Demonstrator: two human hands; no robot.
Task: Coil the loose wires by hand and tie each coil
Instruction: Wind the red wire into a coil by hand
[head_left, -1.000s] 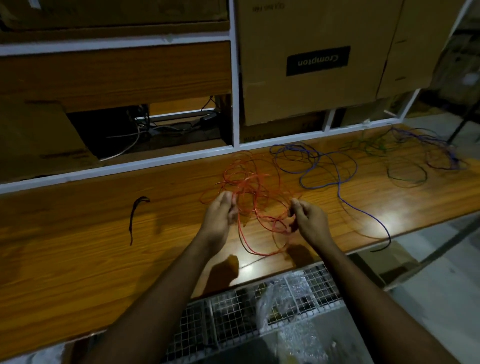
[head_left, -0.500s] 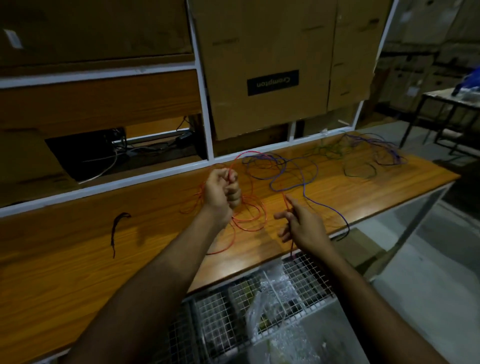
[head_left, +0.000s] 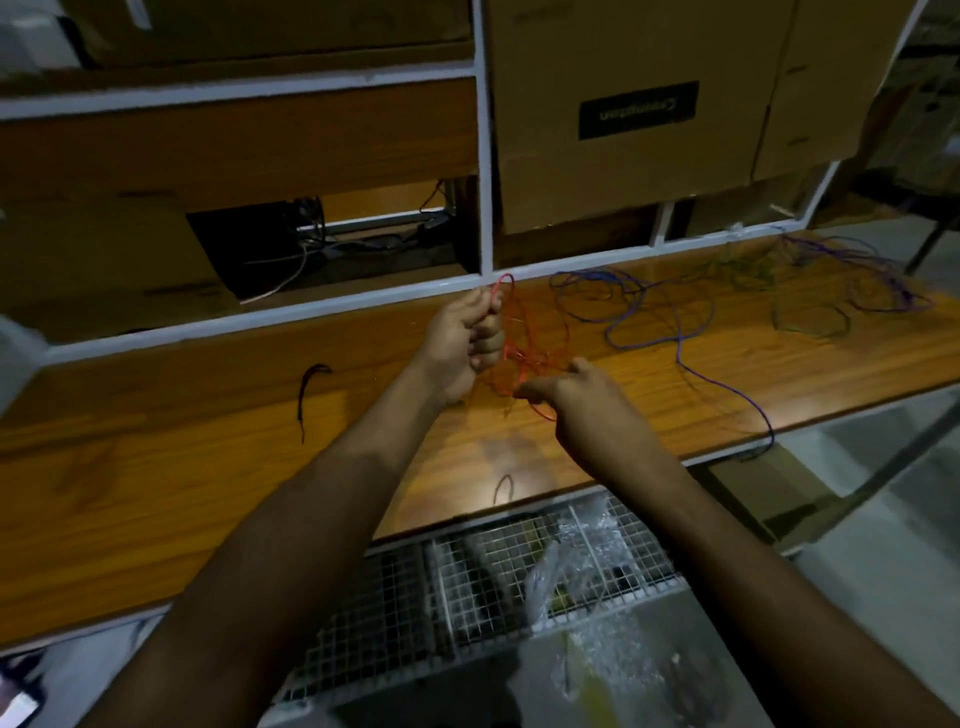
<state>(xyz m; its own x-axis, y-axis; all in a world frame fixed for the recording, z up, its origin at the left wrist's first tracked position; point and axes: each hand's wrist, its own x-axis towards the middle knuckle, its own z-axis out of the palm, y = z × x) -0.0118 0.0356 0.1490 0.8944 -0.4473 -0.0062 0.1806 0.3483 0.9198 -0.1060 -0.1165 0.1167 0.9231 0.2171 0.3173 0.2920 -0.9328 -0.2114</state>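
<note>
A thin red wire (head_left: 524, 358) hangs in loose loops above the wooden bench (head_left: 208, 457). My left hand (head_left: 462, 343) grips a bundle of its loops, raised off the bench, with one loop sticking out above the fist. My right hand (head_left: 576, 400) pinches a strand of the same wire lower down and to the right. A blue wire (head_left: 670, 338) sprawls loose on the bench to the right, one end trailing to the front edge. Farther right lie a green wire (head_left: 805, 322) and a purple wire (head_left: 878, 275), both tangled.
A short black tie (head_left: 309, 389) lies on the bench to the left, and a small wire loop (head_left: 503, 488) near the front edge. Cardboard boxes (head_left: 634, 114) fill the white rack behind. A wire-mesh basket (head_left: 467, 587) with plastic wrap sits below the bench edge.
My left hand has lifted the red loops higher, toward the rack rail. My right hand has moved left and closer to it, still on the strand. The camera swung left.
</note>
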